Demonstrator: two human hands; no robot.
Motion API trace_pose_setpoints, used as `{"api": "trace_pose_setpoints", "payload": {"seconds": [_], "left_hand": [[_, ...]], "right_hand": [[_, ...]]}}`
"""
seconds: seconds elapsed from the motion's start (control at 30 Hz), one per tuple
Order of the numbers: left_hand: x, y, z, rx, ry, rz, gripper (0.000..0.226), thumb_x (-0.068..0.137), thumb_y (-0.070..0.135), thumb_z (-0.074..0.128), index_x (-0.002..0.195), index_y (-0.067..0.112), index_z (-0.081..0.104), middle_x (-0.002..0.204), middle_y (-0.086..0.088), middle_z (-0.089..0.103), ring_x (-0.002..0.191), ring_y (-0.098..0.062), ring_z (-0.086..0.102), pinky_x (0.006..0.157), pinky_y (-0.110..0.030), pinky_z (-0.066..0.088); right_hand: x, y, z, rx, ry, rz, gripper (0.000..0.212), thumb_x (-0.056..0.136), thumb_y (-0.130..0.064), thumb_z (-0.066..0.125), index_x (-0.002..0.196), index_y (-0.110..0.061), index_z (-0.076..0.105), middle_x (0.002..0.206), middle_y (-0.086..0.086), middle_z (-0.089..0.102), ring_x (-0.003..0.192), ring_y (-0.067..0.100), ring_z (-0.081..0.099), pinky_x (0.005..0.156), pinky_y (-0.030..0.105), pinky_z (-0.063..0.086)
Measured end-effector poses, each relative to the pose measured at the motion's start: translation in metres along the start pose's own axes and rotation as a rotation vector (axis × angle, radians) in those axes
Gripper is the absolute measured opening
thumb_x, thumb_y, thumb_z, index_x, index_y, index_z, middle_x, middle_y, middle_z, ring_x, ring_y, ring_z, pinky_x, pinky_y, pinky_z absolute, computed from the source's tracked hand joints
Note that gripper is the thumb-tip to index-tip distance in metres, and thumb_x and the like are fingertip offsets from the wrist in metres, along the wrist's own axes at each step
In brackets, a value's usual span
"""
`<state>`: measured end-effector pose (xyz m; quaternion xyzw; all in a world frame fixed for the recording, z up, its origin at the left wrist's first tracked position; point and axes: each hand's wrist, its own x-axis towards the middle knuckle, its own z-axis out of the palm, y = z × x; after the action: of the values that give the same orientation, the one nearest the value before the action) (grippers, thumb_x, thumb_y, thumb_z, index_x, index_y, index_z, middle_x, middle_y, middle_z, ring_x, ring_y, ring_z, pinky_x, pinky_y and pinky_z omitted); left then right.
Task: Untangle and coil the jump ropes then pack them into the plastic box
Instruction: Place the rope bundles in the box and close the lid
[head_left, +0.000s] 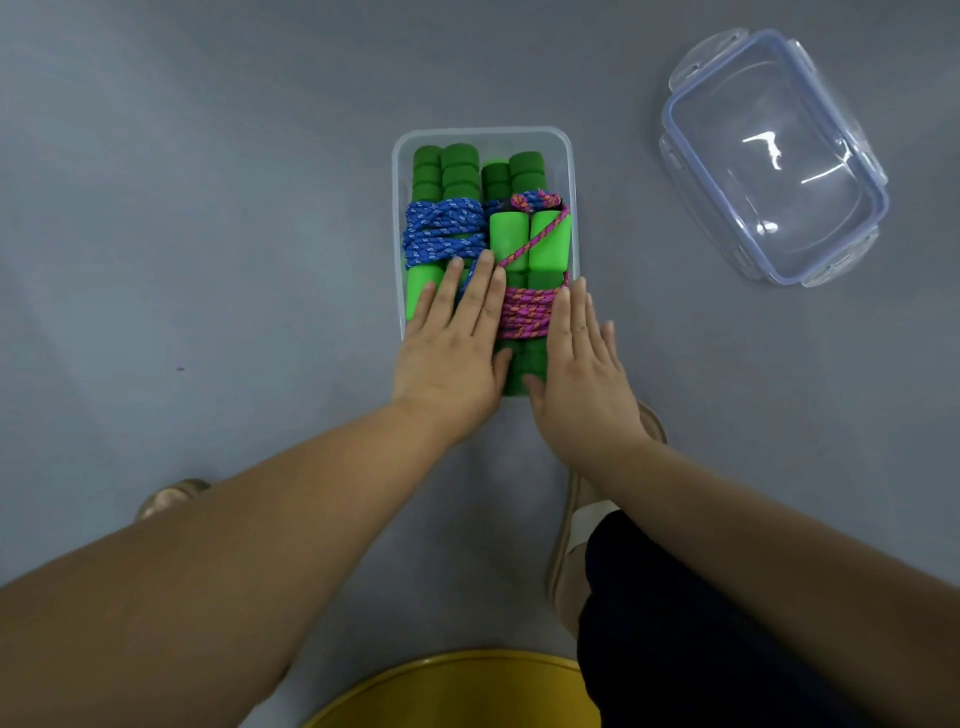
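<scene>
**Packing near complete; lid not yet fitted**

We find the coiled jump ropes already inside the plastic box (397, 208), which stands on the grey floor in front of the person. A blue rope (441, 234) is wound round green foam handles (460, 166) on the left side. A pink rope (527, 312) is wound round handles on the right.

The left hand (452, 343) and right hand (582, 374) lie flat on the near bundles, fingers straight and pressing, gripping nothing. One pink strand (535, 241) runs loose across two bright green handles, so we judge that some tidying remains.

The clear lid (774, 156) lies well apart to the right, unfitted. The hands cover the box's near end, and we cannot count the ropes. A yellow object (457, 691) is cut off at the bottom edge.
</scene>
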<state>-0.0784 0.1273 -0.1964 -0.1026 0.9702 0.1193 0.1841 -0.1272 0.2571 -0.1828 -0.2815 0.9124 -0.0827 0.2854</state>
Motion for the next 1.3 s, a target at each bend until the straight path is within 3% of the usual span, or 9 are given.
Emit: {"api": "trace_pose_setpoints", "payload": {"seconds": [0.17,0.27,0.37,0.6,0.67,0.77,0.87,0.93,1.3], "left_hand": [[-0.002,-0.004,0.005,-0.027,0.041,0.027,0.067,0.093,0.046,0.021,0.149,0.013,0.002,0.158,-0.009,-0.002,0.146,-0.029,-0.002,0.115,-0.037,-0.008],[0.002,0.002,0.003,-0.008,0.094,-0.020,0.064,0.093,0.048,0.016,0.145,0.018,-0.004,0.158,-0.010,-0.001,0.146,-0.030,-0.003,0.115,-0.041,-0.009],[0.009,0.001,-0.002,-0.045,0.084,-0.155,0.066,0.098,0.045,0.022,0.143,0.015,-0.017,0.157,-0.010,-0.016,0.144,-0.028,-0.016,0.113,-0.040,-0.017],[0.010,0.005,0.001,0.023,-0.052,-0.149,0.063,0.100,0.037,0.017,0.146,0.016,-0.021,0.153,-0.012,-0.029,0.141,-0.032,-0.025,0.114,-0.046,-0.016],[0.009,0.009,0.002,0.029,-0.073,-0.178,0.065,0.098,0.035,0.018,0.145,0.015,-0.023,0.152,-0.013,-0.030,0.140,-0.032,-0.027,0.113,-0.048,-0.016],[0.009,0.010,0.004,0.019,-0.078,-0.192,0.065,0.098,0.036,0.018,0.145,0.015,-0.022,0.152,-0.012,-0.030,0.140,-0.032,-0.028,0.112,-0.048,-0.018],[0.009,0.009,0.003,0.014,-0.080,-0.191,0.066,0.098,0.036,0.019,0.145,0.016,-0.023,0.152,-0.011,-0.031,0.140,-0.031,-0.028,0.111,-0.046,-0.019],[0.010,0.009,0.002,0.010,-0.083,-0.189,0.066,0.099,0.037,0.018,0.144,0.017,-0.024,0.151,-0.011,-0.032,0.140,-0.030,-0.029,0.111,-0.046,-0.019],[0.013,0.005,-0.010,-0.123,-0.102,-0.145,0.067,0.097,0.036,0.028,0.150,0.018,-0.008,0.154,-0.008,-0.026,0.141,-0.026,-0.026,0.112,-0.041,-0.018]], "right_hand": [[0.000,0.002,-0.001,-0.219,-0.023,0.009,0.078,0.097,-0.040,0.031,0.134,-0.001,-0.026,0.153,0.019,-0.020,0.131,0.023,-0.034,0.109,0.041,-0.020],[0.008,-0.009,-0.006,-0.074,0.076,-0.024,0.076,0.092,-0.028,0.038,0.144,0.003,-0.008,0.153,0.023,-0.014,0.136,0.025,-0.027,0.112,0.037,-0.016],[0.023,-0.008,-0.004,-0.079,0.145,-0.153,0.068,0.089,-0.029,0.026,0.145,0.003,0.003,0.155,0.022,0.000,0.140,0.025,-0.013,0.115,0.039,-0.004],[0.043,-0.002,-0.016,-0.282,-0.036,-0.246,0.085,0.087,-0.044,0.043,0.148,-0.002,0.002,0.157,0.017,-0.002,0.144,0.031,-0.008,0.118,0.041,-0.003],[0.045,-0.005,-0.024,-0.151,0.002,-0.261,0.076,0.081,-0.038,0.043,0.144,0.001,0.024,0.153,0.020,0.018,0.143,0.035,0.011,0.117,0.044,0.015],[0.052,-0.008,-0.027,0.111,0.397,-0.152,0.056,0.072,-0.028,0.037,0.117,0.000,0.054,0.128,0.021,0.049,0.117,0.038,0.044,0.098,0.043,0.041],[0.062,-0.009,-0.019,-0.019,0.256,-0.126,0.063,0.093,-0.036,0.034,0.146,-0.004,0.022,0.154,0.019,0.016,0.143,0.034,0.010,0.117,0.043,0.010],[0.068,-0.002,-0.009,-0.179,0.137,-0.140,0.069,0.096,-0.048,0.022,0.149,-0.009,0.000,0.157,0.012,-0.007,0.145,0.027,-0.011,0.116,0.044,-0.007],[0.073,0.002,-0.002,-0.209,0.133,-0.102,0.076,0.087,-0.058,0.002,0.149,-0.014,-0.004,0.158,0.007,-0.010,0.144,0.022,-0.013,0.116,0.051,-0.004]]}}
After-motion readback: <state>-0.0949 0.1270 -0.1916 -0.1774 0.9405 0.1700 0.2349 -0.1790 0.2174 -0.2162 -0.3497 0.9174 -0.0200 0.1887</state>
